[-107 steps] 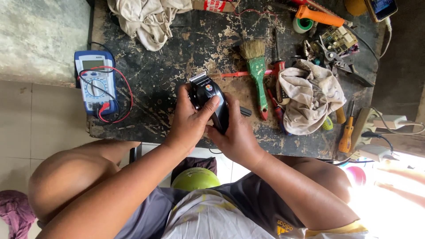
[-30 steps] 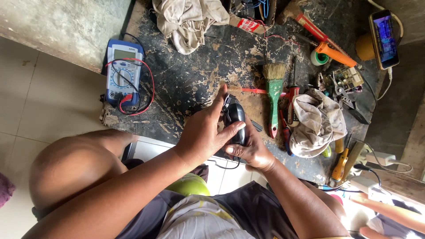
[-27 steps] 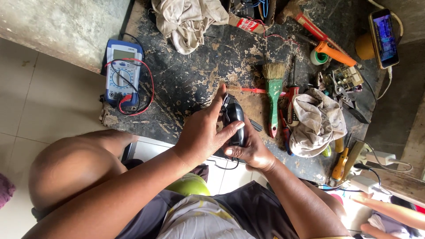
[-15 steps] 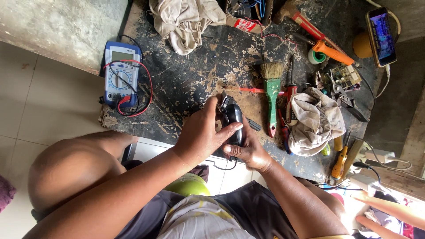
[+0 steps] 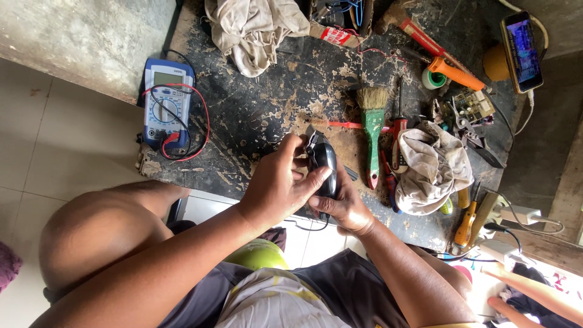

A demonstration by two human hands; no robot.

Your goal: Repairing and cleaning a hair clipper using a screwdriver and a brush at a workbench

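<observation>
Here, a person seated at a scarred black work surface (image 5: 261, 115) held a black electric hair clipper (image 5: 322, 164) just above its near edge, blade end pointing away from the body. The left hand (image 5: 276, 185) wrapped the clipper from the left, its fingers (image 5: 313, 182) curled across the top of the casing and pressed against it. The right hand (image 5: 343, 206) cupped the clipper from below and from the right, its fingers closed around the lower body, so that both hands were clamped on the same tool. A thin black cord (image 5: 306, 228) trailed from the clipper's near end toward the person's lap.

Just beyond the clipper lay a green-handled paintbrush (image 5: 372, 130), with a red-handled screwdriver (image 5: 398, 118) beside it and a crumpled beige rag (image 5: 434, 167) to the right. At the surface's left end sat a blue multimeter (image 5: 165, 103), its red and black leads (image 5: 197, 121) looped around it. A second pale cloth (image 5: 255, 30) was heaped at the far edge. An orange-handled tool (image 5: 455, 73) and a roll of green tape (image 5: 432, 79) lay toward the far right, near a lit smartphone (image 5: 522, 51). An orange-handled screwdriver (image 5: 466, 222) rested near the right front corner. Another person's hand (image 5: 501, 307) showed at the lower right, well apart from the work.
</observation>
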